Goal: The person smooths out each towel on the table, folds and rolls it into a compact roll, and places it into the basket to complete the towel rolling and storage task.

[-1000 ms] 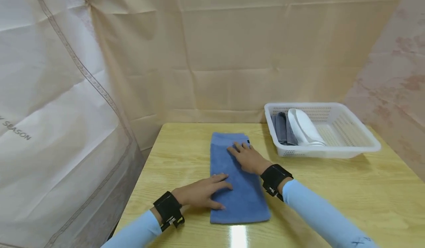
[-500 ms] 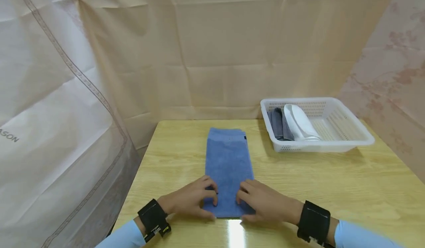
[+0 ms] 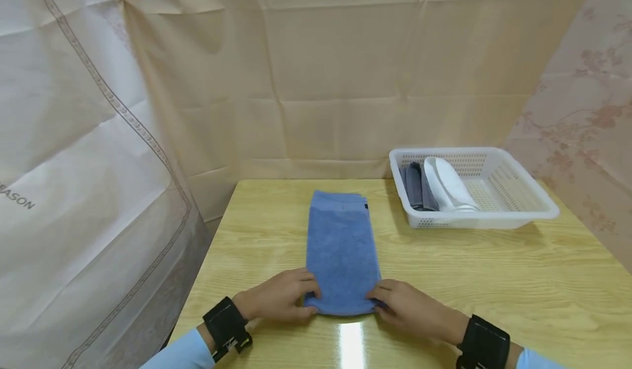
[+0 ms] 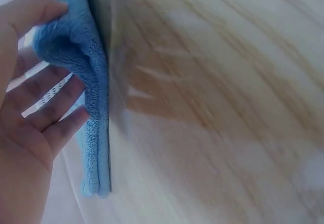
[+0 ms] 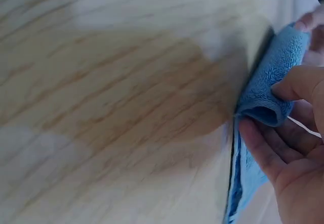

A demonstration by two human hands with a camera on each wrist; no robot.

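A blue folded towel (image 3: 342,248) lies lengthwise on the wooden table, a small dark tag at its far right corner. Its near end is curled up into a fold. My left hand (image 3: 282,296) grips the left side of that fold, thumb on the near side. At the right side my right hand (image 3: 415,310) pinches the same fold. In the left wrist view the towel (image 4: 93,77) bends into a loop between thumb and fingers. The right wrist view shows the curled end of the towel (image 5: 278,67) as a hollow roll, with the thumb pressed on it.
At the back right of the table (image 3: 474,265) stands a white plastic basket (image 3: 535,193). Inside its left part are a grey folded cloth (image 3: 417,187) and a white folded cloth (image 3: 449,185). Beige sheeting (image 3: 326,84) hangs behind the table.
My right hand has come from the towel's far part to its near right corner. Both hands now hold the near end, which has curled up from lying flat.
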